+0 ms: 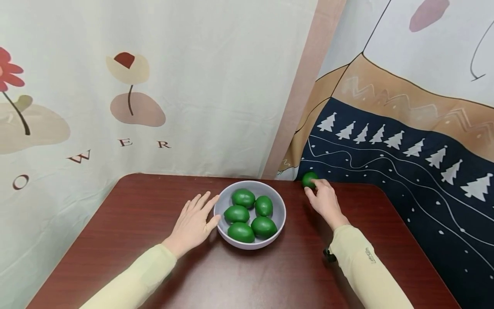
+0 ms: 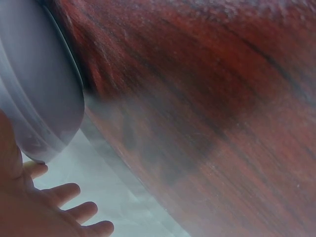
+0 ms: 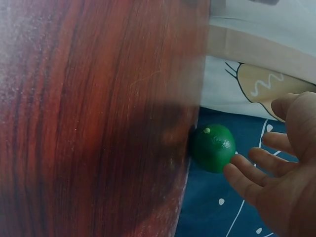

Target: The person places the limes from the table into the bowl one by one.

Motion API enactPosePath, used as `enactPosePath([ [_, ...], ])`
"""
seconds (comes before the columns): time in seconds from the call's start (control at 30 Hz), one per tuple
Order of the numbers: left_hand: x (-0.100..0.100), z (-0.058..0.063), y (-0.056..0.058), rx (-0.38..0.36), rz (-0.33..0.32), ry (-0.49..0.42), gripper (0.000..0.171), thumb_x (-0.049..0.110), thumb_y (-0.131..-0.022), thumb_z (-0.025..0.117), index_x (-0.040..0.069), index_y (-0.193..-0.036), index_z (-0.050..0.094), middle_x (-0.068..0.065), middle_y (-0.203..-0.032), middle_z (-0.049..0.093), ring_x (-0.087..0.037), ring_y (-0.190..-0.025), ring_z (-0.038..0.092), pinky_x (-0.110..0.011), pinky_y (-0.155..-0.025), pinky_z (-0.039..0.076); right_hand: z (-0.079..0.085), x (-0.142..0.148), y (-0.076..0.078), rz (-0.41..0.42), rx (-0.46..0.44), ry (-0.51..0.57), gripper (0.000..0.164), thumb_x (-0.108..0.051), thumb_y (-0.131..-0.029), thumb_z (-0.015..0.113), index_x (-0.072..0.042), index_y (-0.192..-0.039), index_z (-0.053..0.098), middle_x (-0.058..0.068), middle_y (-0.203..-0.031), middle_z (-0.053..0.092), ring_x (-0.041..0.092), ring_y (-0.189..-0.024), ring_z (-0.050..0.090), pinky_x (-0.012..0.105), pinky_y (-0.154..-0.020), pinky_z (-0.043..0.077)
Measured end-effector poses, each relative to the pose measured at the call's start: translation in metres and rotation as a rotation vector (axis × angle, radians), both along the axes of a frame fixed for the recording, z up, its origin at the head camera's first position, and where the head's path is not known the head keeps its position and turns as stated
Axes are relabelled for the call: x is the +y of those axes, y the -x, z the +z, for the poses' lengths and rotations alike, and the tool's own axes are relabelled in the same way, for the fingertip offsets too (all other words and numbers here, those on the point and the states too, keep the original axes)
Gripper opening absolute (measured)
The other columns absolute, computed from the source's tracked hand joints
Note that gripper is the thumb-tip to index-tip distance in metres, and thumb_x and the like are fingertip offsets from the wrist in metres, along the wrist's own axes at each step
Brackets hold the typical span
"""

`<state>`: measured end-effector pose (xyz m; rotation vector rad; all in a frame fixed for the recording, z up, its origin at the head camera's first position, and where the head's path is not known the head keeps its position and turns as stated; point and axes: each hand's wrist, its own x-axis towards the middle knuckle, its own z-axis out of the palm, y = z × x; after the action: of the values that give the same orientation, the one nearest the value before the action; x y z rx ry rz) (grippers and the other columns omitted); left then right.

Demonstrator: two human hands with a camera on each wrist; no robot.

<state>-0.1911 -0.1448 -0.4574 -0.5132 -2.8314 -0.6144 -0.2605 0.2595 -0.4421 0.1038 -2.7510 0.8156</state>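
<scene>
Several green limes [image 1: 263,227] lie in a pale grey-purple bowl [image 1: 249,246] near the far side of the table. My left hand [image 1: 194,219] is at the bowl's left side, fingers spread and thumb at the rim; the left wrist view shows the hand [image 2: 37,202] beside the bowl's outer wall [image 2: 44,64]. Another lime [image 1: 309,179] sits at the table's far edge, right of the bowl. Over it reaches my right hand [image 1: 326,201]. In the right wrist view, the loosely extended fingers [image 3: 243,181] come up to the lime [image 3: 213,148] without wrapping round it; contact is unclear.
The dark red wooden table [image 1: 285,279] ends at a far edge close to both the bowl and the single lime. Behind it hangs a pale curtain [image 1: 216,107] with flower prints, and to the right a navy cloth [image 1: 386,163] with white trees. A dark band [image 1: 329,255] sits under my right wrist.
</scene>
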Motion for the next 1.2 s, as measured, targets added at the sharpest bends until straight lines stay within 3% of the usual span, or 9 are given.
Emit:
enactPosePath([
  [0.63, 0.000, 0.002, -0.001, 0.001, 0.005, 0.004, 0.058, 0.038, -0.102, 0.059, 0.015, -0.155, 0.050, -0.020, -0.160, 0.042, -0.048, -0.148, 0.034, -0.066, -0.119, 0.025, -0.007, 0.007, 0.022, -0.068, -0.037, 0.002, 0.048, -0.022, -0.101, 0.060, 0.009, -0.138, 0.057, 0.032, -0.140, 0.050, 0.049, -0.127, 0.053, 0.059, -0.109, 0.043],
  [0.87, 0.000, 0.001, -0.001, 0.005, 0.000, 0.004, 0.058, 0.038, -0.102, 0.060, 0.015, -0.154, 0.050, -0.020, -0.160, 0.043, -0.048, -0.148, 0.035, -0.067, -0.119, 0.025, -0.010, 0.006, 0.025, -0.077, -0.027, 0.015, 0.048, -0.019, -0.099, 0.061, 0.010, -0.137, 0.057, 0.032, -0.139, 0.049, 0.048, -0.125, 0.052, 0.060, -0.107, 0.044],
  [1.2, 0.000, 0.001, -0.002, 0.004, 0.003, 0.002, 0.058, 0.039, -0.102, 0.059, 0.015, -0.154, 0.050, -0.020, -0.160, 0.043, -0.049, -0.147, 0.035, -0.066, -0.119, 0.025, -0.012, 0.005, 0.033, -0.087, -0.103, 0.022, 0.051, -0.020, -0.100, 0.062, 0.005, -0.144, 0.052, 0.030, -0.149, 0.039, 0.047, -0.134, 0.041, 0.062, -0.109, 0.043],
])
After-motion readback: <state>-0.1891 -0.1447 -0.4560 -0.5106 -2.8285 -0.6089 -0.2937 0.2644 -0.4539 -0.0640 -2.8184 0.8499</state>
